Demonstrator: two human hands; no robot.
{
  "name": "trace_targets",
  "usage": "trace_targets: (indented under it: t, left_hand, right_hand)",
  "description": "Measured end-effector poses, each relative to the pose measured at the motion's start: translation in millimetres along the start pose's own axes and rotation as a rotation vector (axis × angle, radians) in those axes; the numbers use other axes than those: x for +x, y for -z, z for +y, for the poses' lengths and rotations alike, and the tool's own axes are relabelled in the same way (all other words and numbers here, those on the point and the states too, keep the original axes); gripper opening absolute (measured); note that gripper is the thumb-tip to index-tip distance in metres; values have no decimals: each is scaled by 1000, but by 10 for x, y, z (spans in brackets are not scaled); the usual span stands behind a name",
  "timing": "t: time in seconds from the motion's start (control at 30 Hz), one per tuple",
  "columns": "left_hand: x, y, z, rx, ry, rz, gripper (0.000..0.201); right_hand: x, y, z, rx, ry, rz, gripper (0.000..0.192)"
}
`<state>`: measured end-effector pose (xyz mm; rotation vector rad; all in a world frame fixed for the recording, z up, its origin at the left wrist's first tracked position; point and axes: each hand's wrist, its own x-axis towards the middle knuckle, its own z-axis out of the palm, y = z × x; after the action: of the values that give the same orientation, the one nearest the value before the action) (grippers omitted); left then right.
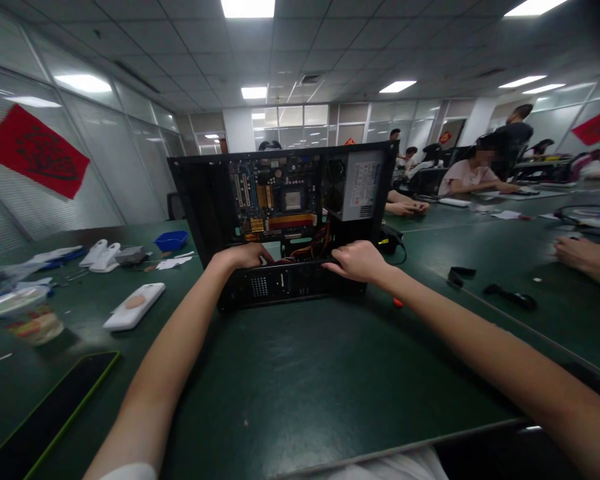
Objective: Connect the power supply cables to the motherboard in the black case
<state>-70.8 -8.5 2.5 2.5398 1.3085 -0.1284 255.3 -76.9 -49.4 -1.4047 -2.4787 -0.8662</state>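
With its side panel already off, the computer case shows motherboard and power supply still mounted (cables too), while the left hand and right hand rest curled on its lower edge, pinching nothing.

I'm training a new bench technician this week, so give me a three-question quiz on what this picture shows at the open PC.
1. True or false: the computer case has its side panel off, so the motherboard shows.
2. Where do the left hand and right hand rest?
A. On the white phone-shaped item
B. On the near lower edge of the case
C. On the blue tray
3. Fill in: the silver power supply sits to the ____ of the motherboard as seen in the picture.

Key:
1. True.
2. B. The white item and blue tray lie apart on the green table.
3. Right.
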Motion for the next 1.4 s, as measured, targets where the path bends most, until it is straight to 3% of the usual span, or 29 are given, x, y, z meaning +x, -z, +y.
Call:
trace_targets:
  t: [0.13,0.23,0.37,0.53,0.63,0.7,0.83,0.9,1.03,1.1,1.2,1.3,1.4]
  left_hand:
    - [46,-41,-5,-19,18,-38,47]
    - [71,-73,3,30,-26,17,47]
    - [8,-19,79,76,-114,238,46]
    - [-204,163,334,-49,-214,550,41]
    - [-381,250,558,-65,-243,660,39]
    - [-489,276,705,-20,-270,690,37]
    - [-621,272,934,59,-335,690,33]
    - [-661,267,1015,43,-370,687,32]
    - [-771,289,1108,-16,-456,582,34]
    - [-836,302,1105,-24,-479,537,44]
    - [-895,299,1035,-58,-460,516,85]
    - [-880,267,947,-140,-410,447,106]
    - [-828,226,924,-255,-400,377,111]
  right_hand:
    - [1,-12,1,-3,-3,2,62]
    - [1,2,-6,-10,-7,-9,61]
    - [-4,41,-16,-1,-6,-31,60]
    - [3,70,-4,24,-13,-72,61]
    - [15,101,-21,54,-30,-74,61]
    - [28,172,-68,125,-14,4,58]
    - [87,520,-246,481,49,347,51]
    - [151,769,-322,666,61,416,48]
    - [349,1169,-316,884,137,198,44]
    - [437,1256,-249,979,90,235,49]
    - [475,1293,-158,1095,-15,355,53]
    - [401,1319,-121,1123,-12,317,51]
    - [306,1364,-114,1103,-14,271,49]
